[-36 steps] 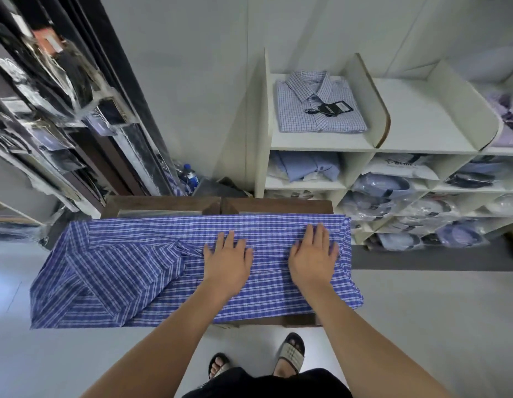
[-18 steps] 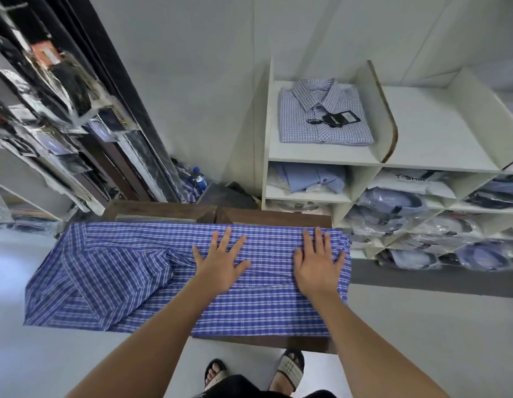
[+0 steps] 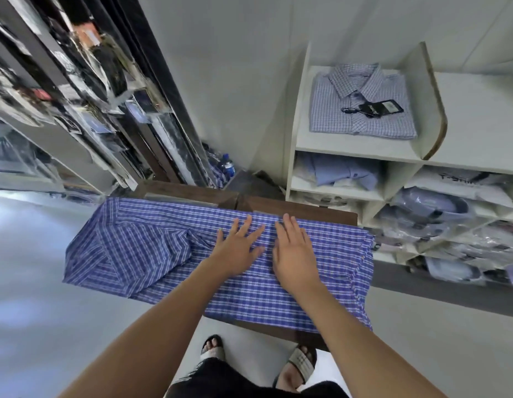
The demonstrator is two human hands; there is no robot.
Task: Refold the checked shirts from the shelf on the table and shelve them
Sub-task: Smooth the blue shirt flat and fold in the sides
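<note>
A dark blue checked shirt lies spread across a narrow brown table, its sleeve folded in at the left and its right end hanging over the table's edge. My left hand rests flat on the middle of the shirt with fingers straight and spread. My right hand lies flat just beside it, fingers straight and together. A pale blue checked shirt, folded with a black tag on it, lies on the top of the white shelf unit.
The shelf unit stands behind and right of the table, its lower compartments holding bagged shirts. A rack of packaged goods runs along the left. A blue bottle stands on the floor by the wall. My sandalled feet are below the table's near edge.
My two hands have slid closer together on the shirt, the right one moving left toward the centre. The view has shifted so the table and shelf sit further right.
</note>
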